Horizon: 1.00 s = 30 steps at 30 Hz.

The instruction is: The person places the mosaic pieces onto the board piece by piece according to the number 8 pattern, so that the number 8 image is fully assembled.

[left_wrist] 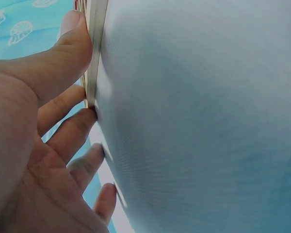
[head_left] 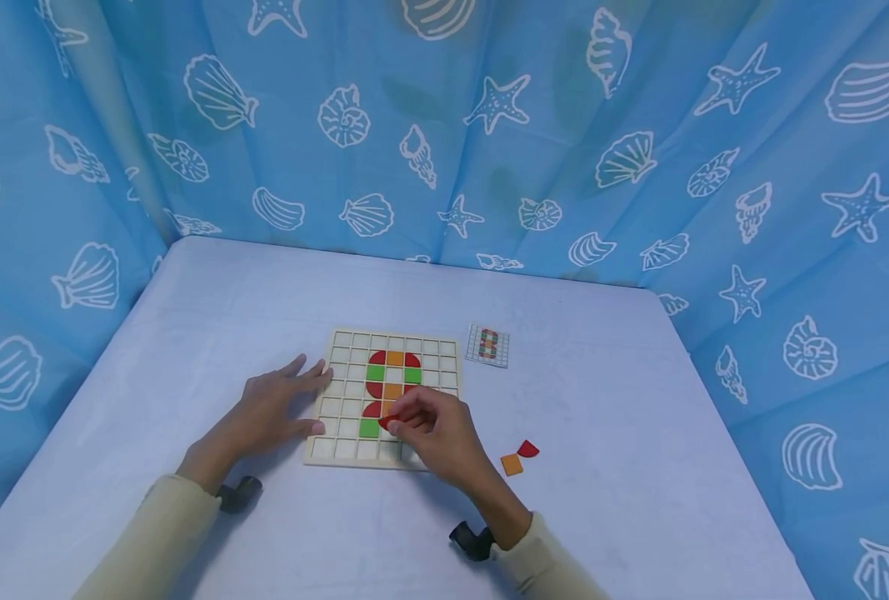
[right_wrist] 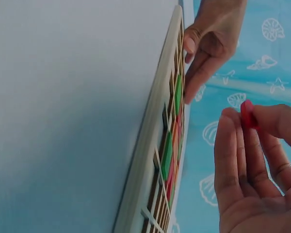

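Note:
My right hand (head_left: 444, 433) pinches a small red tile (right_wrist: 249, 115) between thumb and fingertips, above the lower middle of a wooden grid board (head_left: 362, 465). Set into the board are red rounded tiles, green square tiles (head_left: 369, 427) and orange square tiles (head_left: 395, 358); the right hand hides some of its lower right cells. At the board's left edge, my left hand (head_left: 267, 412) lies with fingers spread, its thumb and fingertips right at the rim. In the left wrist view, the thumb (left_wrist: 70, 48) rests along the board's side.
A small printed card (head_left: 487, 346) with a coloured grid pattern lies beyond the board's upper right side. To the right of the board, a red quarter-circle tile (head_left: 528, 449) lies beside an orange square tile (head_left: 511, 464). A blue seashell curtain (head_left: 444, 125) surrounds the white-covered table (head_left: 609, 375).

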Available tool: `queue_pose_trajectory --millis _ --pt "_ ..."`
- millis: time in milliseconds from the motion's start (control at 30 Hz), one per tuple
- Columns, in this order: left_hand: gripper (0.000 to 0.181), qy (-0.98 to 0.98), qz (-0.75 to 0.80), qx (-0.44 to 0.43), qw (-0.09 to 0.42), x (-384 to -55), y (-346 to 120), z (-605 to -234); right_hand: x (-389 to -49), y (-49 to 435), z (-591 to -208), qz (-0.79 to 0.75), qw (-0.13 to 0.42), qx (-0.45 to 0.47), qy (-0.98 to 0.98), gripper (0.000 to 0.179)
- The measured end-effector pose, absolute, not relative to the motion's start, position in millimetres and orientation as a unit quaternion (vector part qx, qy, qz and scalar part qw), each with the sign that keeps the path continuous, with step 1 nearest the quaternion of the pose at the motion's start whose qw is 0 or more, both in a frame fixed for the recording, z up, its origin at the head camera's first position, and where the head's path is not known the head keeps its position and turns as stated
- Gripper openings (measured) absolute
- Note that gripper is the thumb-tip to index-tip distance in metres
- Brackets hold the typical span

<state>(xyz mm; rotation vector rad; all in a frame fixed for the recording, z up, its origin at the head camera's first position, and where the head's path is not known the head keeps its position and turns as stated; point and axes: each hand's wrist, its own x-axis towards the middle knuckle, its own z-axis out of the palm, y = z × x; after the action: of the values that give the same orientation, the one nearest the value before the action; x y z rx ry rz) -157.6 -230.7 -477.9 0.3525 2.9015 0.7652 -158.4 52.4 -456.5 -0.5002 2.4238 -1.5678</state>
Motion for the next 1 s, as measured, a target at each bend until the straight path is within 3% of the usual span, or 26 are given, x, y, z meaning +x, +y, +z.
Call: queue_pose_trajectory --millis 433,1000 --pt "0.084 0.959 0.249 0.121 0.058 -157.0 -231.1 -475.1 -156.6 27.9 -465.5 -0.448 0.135 -0.152 0.870 0.008" --pt "0.086 0.958 0.252 0.121 0.060 -158.5 -230.7 -476.6 -157.9 14.8 -468.2 -0.342 0.096 -0.173 0.919 0.016"
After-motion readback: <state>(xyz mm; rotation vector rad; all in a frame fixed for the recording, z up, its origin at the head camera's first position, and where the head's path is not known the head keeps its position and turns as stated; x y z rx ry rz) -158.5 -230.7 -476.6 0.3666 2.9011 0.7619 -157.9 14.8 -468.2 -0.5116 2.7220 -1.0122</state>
